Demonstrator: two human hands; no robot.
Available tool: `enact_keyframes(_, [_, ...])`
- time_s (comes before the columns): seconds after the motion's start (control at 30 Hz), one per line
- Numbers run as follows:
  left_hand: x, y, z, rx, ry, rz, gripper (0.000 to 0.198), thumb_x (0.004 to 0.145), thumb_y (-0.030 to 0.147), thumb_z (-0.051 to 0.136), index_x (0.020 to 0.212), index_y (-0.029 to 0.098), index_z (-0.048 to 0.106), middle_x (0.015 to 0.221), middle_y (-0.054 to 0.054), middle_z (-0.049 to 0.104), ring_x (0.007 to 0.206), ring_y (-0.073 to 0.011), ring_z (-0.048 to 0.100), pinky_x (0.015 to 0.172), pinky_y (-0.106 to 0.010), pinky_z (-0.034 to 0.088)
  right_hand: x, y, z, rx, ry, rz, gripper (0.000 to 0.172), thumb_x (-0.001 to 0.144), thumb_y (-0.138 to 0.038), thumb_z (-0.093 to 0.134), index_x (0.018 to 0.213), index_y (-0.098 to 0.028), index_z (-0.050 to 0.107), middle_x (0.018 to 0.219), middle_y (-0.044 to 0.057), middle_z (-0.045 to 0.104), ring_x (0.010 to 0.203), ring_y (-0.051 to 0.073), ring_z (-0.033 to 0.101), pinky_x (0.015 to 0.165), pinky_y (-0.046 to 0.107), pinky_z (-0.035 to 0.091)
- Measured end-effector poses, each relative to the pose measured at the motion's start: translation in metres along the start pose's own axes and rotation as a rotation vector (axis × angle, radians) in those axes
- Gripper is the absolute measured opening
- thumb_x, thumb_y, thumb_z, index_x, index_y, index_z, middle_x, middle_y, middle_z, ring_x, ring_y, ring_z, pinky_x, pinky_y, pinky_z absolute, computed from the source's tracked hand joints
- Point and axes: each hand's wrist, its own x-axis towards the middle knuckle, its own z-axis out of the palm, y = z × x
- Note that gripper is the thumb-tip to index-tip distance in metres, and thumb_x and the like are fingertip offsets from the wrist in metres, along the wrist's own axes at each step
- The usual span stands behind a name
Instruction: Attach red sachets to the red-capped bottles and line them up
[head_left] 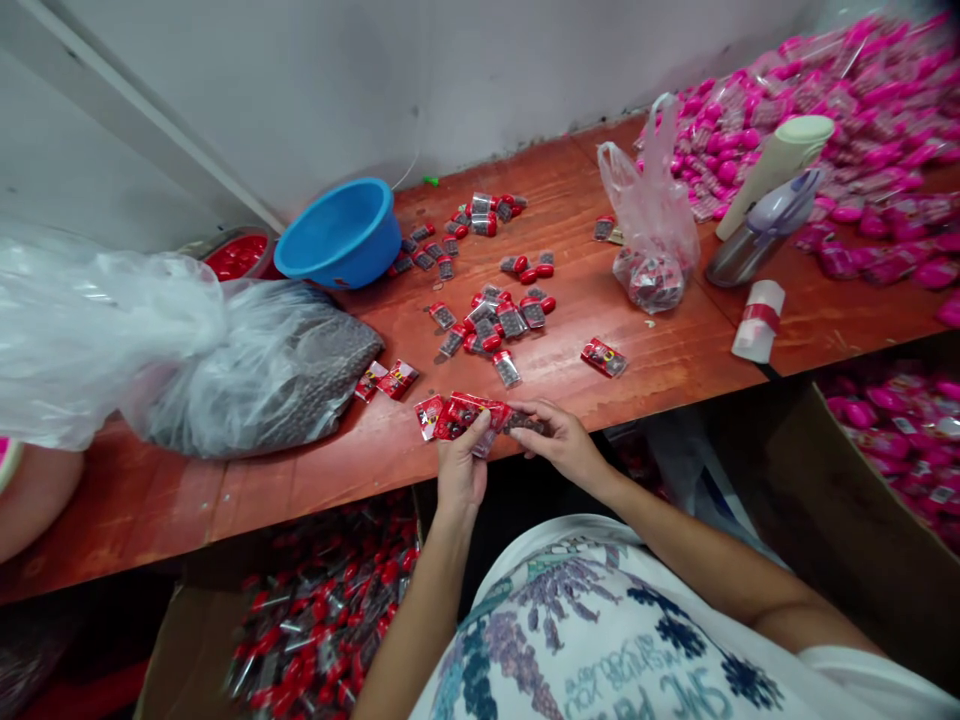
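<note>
At the table's front edge, my left hand (463, 468) pinches several red printed packets (463, 412) between thumb and fingers. Close beside it, my right hand (564, 442) has its fingers closed around a small clear container with dark contents (523, 421), which meets the packets. Behind my hands lies a loose group of small red-capped clear containers (487, 322) with dark filling. Two red packets (386, 380) rest to the left, and another red packet (604, 357) lies to the right.
A blue basin (337, 235) and a clear bag of dark pellets (277, 360) stand left. To the right are a tied plastic bag (652, 245), two bottles (776, 175), a white roll (759, 322) and piled pink items (847, 110). Boxes of red-capped containers (322, 620) and pink items sit below.
</note>
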Motion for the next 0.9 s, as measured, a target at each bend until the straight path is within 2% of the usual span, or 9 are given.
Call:
enact_keyframes(0.13, [-0.001, 0.000, -0.002, -0.013, -0.042, 0.002, 0.037, 0.054, 0.009, 0.082, 0.087, 0.018, 0.067, 0.082, 0.002, 0.070, 0.075, -0.0125, 0.065, 0.077, -0.027, 0.049, 0.002, 0.002, -0.002, -0.070, 0.003, -0.091, 0.036, 0.081, -0.029, 0.066, 0.117, -0.028, 0.065, 0.096, 0.002, 0.054, 0.074, 0.011, 0.056, 0.059, 0.021, 0.052])
enact_keyframes(0.27, [-0.001, -0.002, -0.005, 0.043, -0.086, 0.013, 0.034, 0.055, 0.007, 0.082, 0.084, 0.016, 0.066, 0.079, 0.003, 0.068, 0.072, -0.0100, 0.064, 0.074, -0.023, 0.048, 0.000, 0.001, -0.001, -0.092, 0.005, -0.115, 0.035, 0.080, -0.027, 0.066, 0.115, -0.027, 0.066, 0.095, 0.002, 0.054, 0.075, 0.010, 0.056, 0.058, 0.020, 0.052])
enact_keyframes(0.47, [-0.002, -0.004, -0.009, 0.092, -0.090, 0.088, 0.050, 0.056, 0.008, 0.082, 0.100, 0.019, 0.063, 0.078, 0.003, 0.068, 0.070, -0.0106, 0.063, 0.070, -0.022, 0.049, -0.004, -0.004, 0.006, 0.004, -0.022, 0.061, 0.039, 0.077, -0.035, 0.069, 0.114, -0.025, 0.065, 0.093, 0.000, 0.056, 0.059, 0.009, 0.061, 0.046, 0.020, 0.052])
enact_keyframes(0.53, [-0.003, -0.002, -0.010, 0.109, -0.108, 0.085, 0.051, 0.056, 0.009, 0.082, 0.102, 0.019, 0.062, 0.080, 0.002, 0.068, 0.071, -0.0112, 0.064, 0.071, -0.023, 0.049, -0.004, -0.004, 0.006, 0.007, -0.036, 0.066, 0.038, 0.078, -0.035, 0.069, 0.114, -0.025, 0.065, 0.093, 0.000, 0.057, 0.059, 0.009, 0.062, 0.046, 0.021, 0.052])
enact_keyframes(0.63, [-0.005, 0.000, -0.010, 0.129, -0.139, 0.071, 0.054, 0.055, 0.009, 0.082, 0.104, 0.020, 0.062, 0.083, 0.001, 0.069, 0.074, -0.0123, 0.065, 0.074, -0.024, 0.049, -0.004, 0.000, 0.006, -0.089, -0.011, -0.106, 0.033, 0.081, -0.030, 0.067, 0.113, -0.028, 0.066, 0.096, 0.001, 0.057, 0.073, 0.011, 0.063, 0.060, 0.023, 0.054])
enact_keyframes(0.73, [-0.005, 0.000, -0.009, 0.152, -0.122, 0.106, 0.052, 0.055, 0.011, 0.082, 0.102, 0.020, 0.062, 0.078, 0.003, 0.068, 0.070, -0.0108, 0.064, 0.074, -0.023, 0.049, -0.006, 0.004, 0.007, -0.200, 0.016, -0.271, 0.032, 0.085, -0.023, 0.062, 0.116, -0.029, 0.065, 0.098, 0.002, 0.057, 0.090, 0.014, 0.061, 0.076, 0.026, 0.052])
enact_keyframes(0.83, [-0.004, 0.001, -0.008, 0.165, -0.102, 0.115, 0.050, 0.055, 0.012, 0.083, 0.101, 0.019, 0.063, 0.073, 0.004, 0.066, 0.066, -0.0094, 0.062, 0.071, -0.022, 0.049, -0.006, 0.005, 0.007, -0.212, 0.015, -0.284, 0.033, 0.086, -0.023, 0.061, 0.118, -0.030, 0.064, 0.101, 0.003, 0.058, 0.093, 0.015, 0.060, 0.079, 0.027, 0.051])
enact_keyframes(0.9, [-0.003, 0.004, -0.008, 0.174, -0.137, 0.067, 0.052, 0.055, 0.011, 0.083, 0.102, 0.019, 0.063, 0.074, 0.003, 0.067, 0.067, -0.0100, 0.063, 0.071, -0.022, 0.050, -0.005, 0.004, 0.006, -0.177, 0.010, -0.255, 0.031, 0.084, -0.024, 0.064, 0.114, -0.030, 0.066, 0.102, 0.003, 0.060, 0.092, 0.015, 0.061, 0.080, 0.028, 0.050])
